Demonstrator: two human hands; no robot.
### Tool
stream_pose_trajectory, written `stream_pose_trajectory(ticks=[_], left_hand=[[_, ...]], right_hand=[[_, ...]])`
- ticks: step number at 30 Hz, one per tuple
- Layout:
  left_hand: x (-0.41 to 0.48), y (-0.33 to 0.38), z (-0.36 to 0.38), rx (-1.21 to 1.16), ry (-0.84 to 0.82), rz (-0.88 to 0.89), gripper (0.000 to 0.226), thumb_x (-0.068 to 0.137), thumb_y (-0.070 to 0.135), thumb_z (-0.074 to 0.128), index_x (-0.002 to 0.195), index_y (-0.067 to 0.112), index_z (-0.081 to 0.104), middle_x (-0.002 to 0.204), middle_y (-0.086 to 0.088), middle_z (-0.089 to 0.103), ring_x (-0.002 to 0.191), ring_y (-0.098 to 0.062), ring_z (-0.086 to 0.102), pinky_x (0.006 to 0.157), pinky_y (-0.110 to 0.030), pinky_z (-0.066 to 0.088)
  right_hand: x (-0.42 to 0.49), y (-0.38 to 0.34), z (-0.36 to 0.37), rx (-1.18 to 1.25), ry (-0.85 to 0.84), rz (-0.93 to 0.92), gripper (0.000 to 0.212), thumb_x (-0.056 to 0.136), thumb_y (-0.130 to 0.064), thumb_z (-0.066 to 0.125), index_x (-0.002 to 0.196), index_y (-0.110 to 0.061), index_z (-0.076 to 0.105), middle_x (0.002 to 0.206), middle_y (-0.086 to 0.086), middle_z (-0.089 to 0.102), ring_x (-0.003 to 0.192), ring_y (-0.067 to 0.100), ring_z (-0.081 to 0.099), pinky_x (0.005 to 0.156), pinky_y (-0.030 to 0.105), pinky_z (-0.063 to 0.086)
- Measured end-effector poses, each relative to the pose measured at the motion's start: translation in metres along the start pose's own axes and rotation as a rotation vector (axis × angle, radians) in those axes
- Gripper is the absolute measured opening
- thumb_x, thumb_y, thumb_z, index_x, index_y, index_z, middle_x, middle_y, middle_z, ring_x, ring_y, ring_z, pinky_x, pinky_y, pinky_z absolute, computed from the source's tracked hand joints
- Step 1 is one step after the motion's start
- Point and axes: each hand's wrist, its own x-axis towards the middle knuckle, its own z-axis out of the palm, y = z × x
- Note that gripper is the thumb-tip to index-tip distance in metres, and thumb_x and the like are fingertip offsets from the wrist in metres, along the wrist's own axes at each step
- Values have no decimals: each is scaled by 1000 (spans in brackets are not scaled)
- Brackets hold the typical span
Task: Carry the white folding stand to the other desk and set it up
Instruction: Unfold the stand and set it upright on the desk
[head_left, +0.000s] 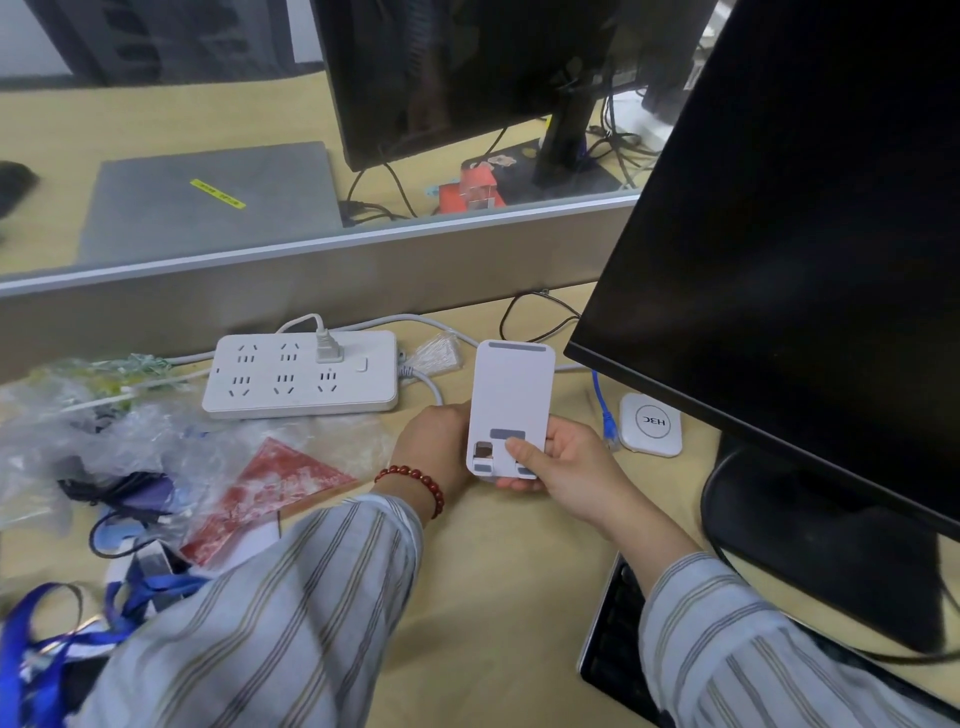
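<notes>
The white folding stand (511, 400) is a flat white plate with grey pads at its top and bottom. It is held upright just above the yellow desk (493, 597), in the middle of the head view. My left hand (434, 441) grips its lower left edge from behind. My right hand (563, 462) holds its lower right corner, thumb pressed on the front near the grey pad. A red bead bracelet (415, 480) circles my left wrist.
A white power strip (301, 374) lies left of the stand. Plastic bags, a red card (270, 493) and blue lanyards (47, 639) crowd the left. A black monitor (779, 260), its base, a white H3C device (652, 423) and a keyboard (615, 649) stand right. A grey partition (311, 280) runs behind.
</notes>
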Motion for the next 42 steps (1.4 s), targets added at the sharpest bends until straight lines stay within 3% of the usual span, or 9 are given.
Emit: stream_pose_trajectory(ticks=[13,15,19,23,26,30,33,38,42], left_hand=[[0,1,-1,-5,-37,-24,12,82,12,46,83,7,57,88,-15,68,82,-32,62,66,-32,44],[0,2,0,6,-47,-27,11,83,12,45,82,9,56,89,-15,68,82,-32,62,65,-31,43],[1,3,3,24,-57,-21,10,83,11,42,75,15,45,90,-14,68,81,-30,62,63,-26,38],[3,4,6,-49,-25,-47,16,84,17,45,89,11,59,94,-10,69,85,-28,62,65,-25,36],[2,2,9,-173,-6,-85,25,79,33,59,99,19,64,95,-4,72,85,-23,63,66,-23,38],[2,-1,12,-264,5,-103,32,71,37,68,101,25,67,98,-3,72,89,-23,63,69,-24,42],[1,-3,11,-289,12,-98,32,71,38,69,100,26,67,96,-2,73,88,-23,64,71,-27,48],[-4,1,7,-311,29,-98,20,79,36,56,88,22,66,87,-4,72,79,-24,62,70,-31,50],[-3,0,5,-183,25,-50,19,81,27,52,91,15,63,90,-8,72,82,-28,63,70,-33,51]], right_hand=[[-1,-10,1,-33,5,40,18,91,-2,53,106,-10,60,95,10,68,54,11,69,54,19,56],[1,-10,1,-42,10,19,19,90,-1,55,104,-13,60,98,11,69,60,12,71,58,22,58],[6,-7,-1,-138,71,-59,26,87,-4,60,96,-28,64,103,5,73,92,22,71,86,38,57],[12,-11,-1,-137,118,-85,27,86,-7,62,90,-34,65,97,-3,74,92,21,71,90,46,55],[18,-17,-2,-117,128,-75,26,86,-8,63,92,-33,66,99,-2,74,95,22,70,92,48,53],[24,-23,-4,-117,135,-42,21,84,-11,65,94,-28,69,105,3,74,98,24,69,94,50,52],[24,-26,-5,-141,132,-29,20,85,-11,63,99,-23,69,105,3,74,96,23,70,90,44,54],[13,-25,-4,-145,83,-15,14,90,-9,57,100,-14,66,73,3,72,54,19,65,50,19,48],[6,-19,-3,-123,54,-18,15,90,-8,57,94,-20,66,74,1,72,50,17,66,52,23,52]])
